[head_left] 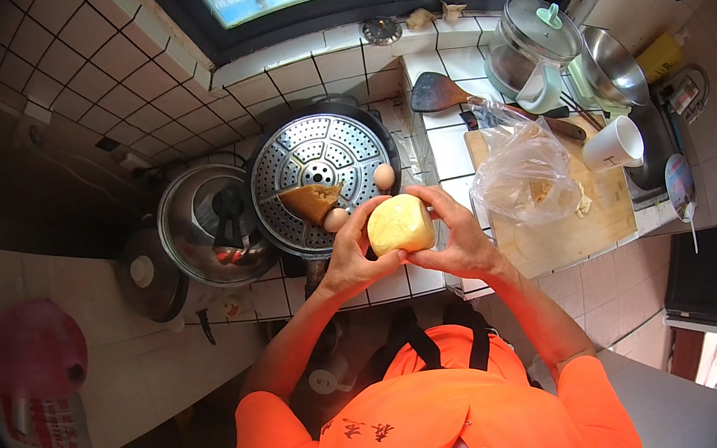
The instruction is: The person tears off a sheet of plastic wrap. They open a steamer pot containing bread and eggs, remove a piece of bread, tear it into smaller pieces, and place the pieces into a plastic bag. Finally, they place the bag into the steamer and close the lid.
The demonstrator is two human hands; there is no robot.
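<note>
Between both hands I hold a round, pale yellow steamed bun point(401, 224) with a smooth top. My left hand point(352, 258) curves around its left side and my right hand point(461, 233) around its right, thumbs meeting at the near edge. Just beyond the left fingers lies a perforated metal steamer rack point(317, 141) set in a dark round pan. On the rack rest a brown wedge of cake-like food point(309, 200), an egg point(336, 220) close to my left hand, and another egg point(384, 176) at its right side.
At right, a wooden cutting board point(610, 221) carries a crumpled clear plastic bag point(523, 169). Behind it are a spatula point(439, 92), a lidded glass pot point(526, 45), a metal bowl point(614, 69) and a white mug point(613, 144). Left of the rack stands a steel pot point(175, 222).
</note>
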